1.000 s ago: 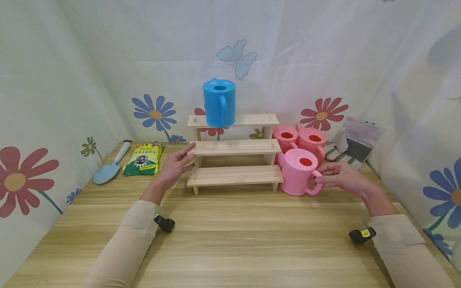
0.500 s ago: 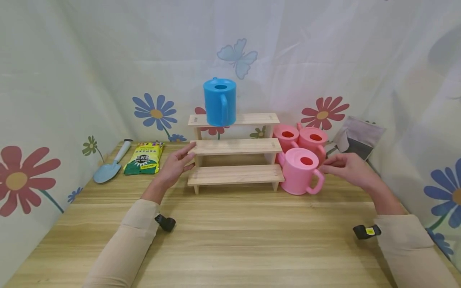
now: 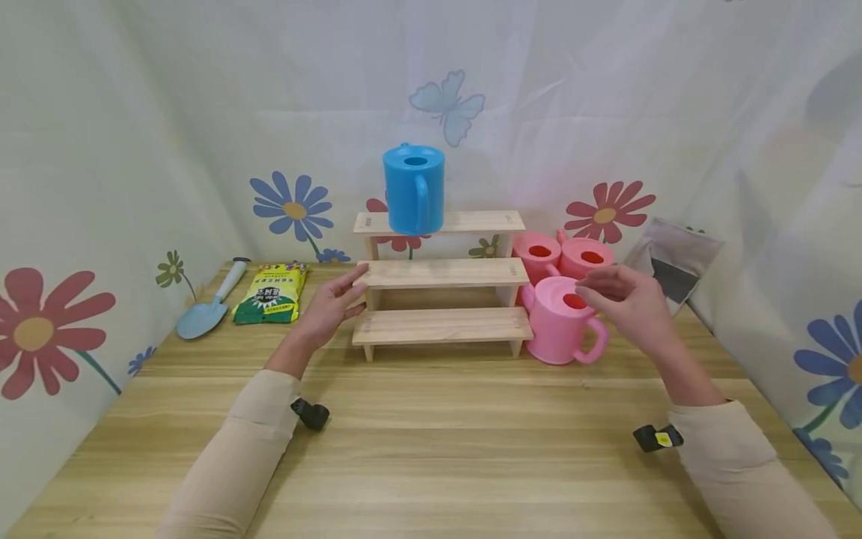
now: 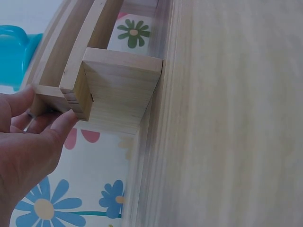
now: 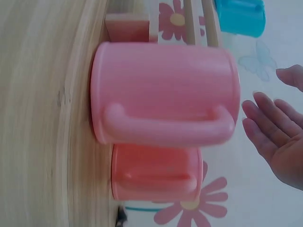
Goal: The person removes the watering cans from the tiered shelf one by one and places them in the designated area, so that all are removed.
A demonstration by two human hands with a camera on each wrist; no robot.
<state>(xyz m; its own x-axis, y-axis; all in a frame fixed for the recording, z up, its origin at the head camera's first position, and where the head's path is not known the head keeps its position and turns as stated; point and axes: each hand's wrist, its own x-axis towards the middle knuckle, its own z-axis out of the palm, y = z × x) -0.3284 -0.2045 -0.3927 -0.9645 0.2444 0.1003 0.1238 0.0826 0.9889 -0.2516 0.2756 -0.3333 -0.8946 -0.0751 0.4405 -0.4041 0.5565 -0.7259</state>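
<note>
A three-step wooden stand [image 3: 438, 274] stands in the middle of the table. My left hand [image 3: 328, 305] holds the left end of its middle shelf, and in the left wrist view fingers lie around the shelf end [image 4: 75, 97]. The blue watering can [image 3: 408, 196] sits on the top shelf, handle towards me. A light pink watering can [image 3: 557, 333] stands on the table against the stand's right side. My right hand [image 3: 631, 305] hovers just above it, fingers loosely bent and holding nothing; the right wrist view shows a gap between fingertips and pink can [image 5: 163, 85].
Two more pink watering cans [image 3: 536, 248] stand behind the front one. A grey fabric item [image 3: 680, 258] leans at the back right. On the left lie a light blue trowel [image 3: 205, 314] and a yellow-green packet [image 3: 272, 296]. A patterned curtain [image 3: 323, 90] surrounds the table.
My right hand has let go of the light pink can's handle, drawn back to the right, then risen and moved left over its top. My left hand stays on the stand.
</note>
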